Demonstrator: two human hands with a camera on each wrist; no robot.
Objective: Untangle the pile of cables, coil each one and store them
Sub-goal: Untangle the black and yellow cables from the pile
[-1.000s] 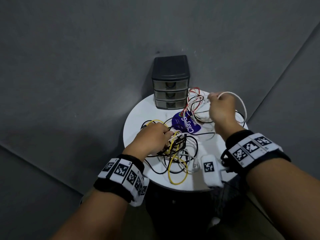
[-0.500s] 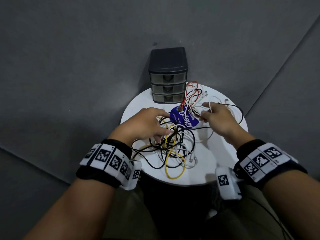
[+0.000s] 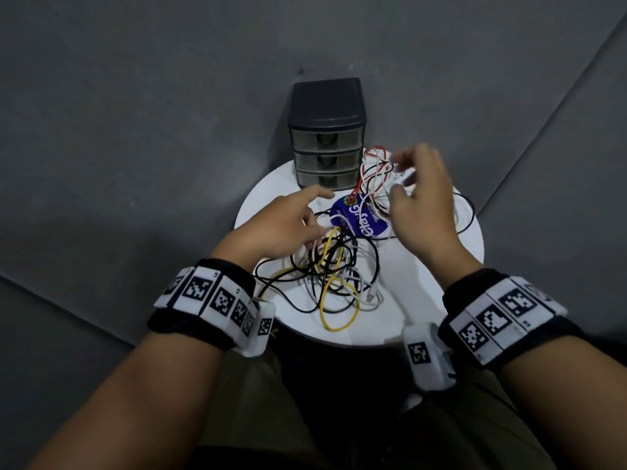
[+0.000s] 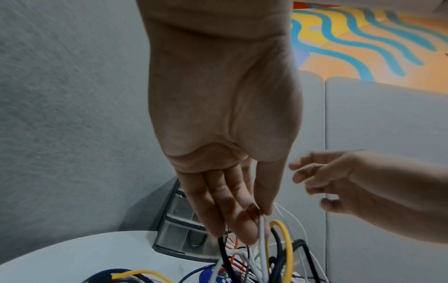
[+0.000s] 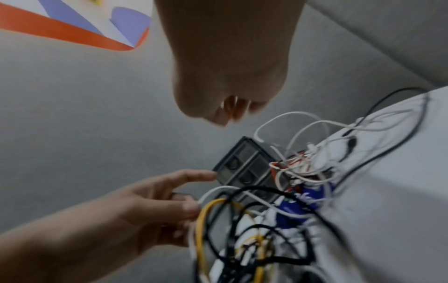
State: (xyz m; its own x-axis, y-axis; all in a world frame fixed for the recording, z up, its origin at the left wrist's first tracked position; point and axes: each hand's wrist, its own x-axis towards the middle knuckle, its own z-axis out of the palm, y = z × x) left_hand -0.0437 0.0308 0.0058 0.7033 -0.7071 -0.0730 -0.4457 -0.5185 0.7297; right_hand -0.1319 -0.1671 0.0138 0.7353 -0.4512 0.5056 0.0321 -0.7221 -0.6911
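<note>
A tangle of black, white and yellow cables (image 3: 334, 266) lies mid-table, and a yellow loop (image 3: 339, 320) trails toward the front edge. Red and white cables (image 3: 373, 164) are bunched beside the drawer unit (image 3: 327, 130). My left hand (image 3: 288, 225) rests at the pile's left side with its index finger pointing forward. In the left wrist view its thumb and fingers (image 4: 264, 210) pinch a white cable (image 4: 261, 239). My right hand (image 3: 420, 198) hovers blurred above the red and white bunch. Its fingers (image 5: 232, 109) are loosely curled with no cable seen in them.
The small round white table (image 3: 424, 266) stands against grey upholstery. The dark three-drawer unit sits at its back edge with all drawers closed. A round blue label (image 3: 363, 220) lies under the cables. A black cable (image 3: 466, 215) arcs along the right rim.
My right hand has lifted off the cables by the blue label and moved back over the red and white bunch. My left hand has stretched out its index finger and stays at the pile.
</note>
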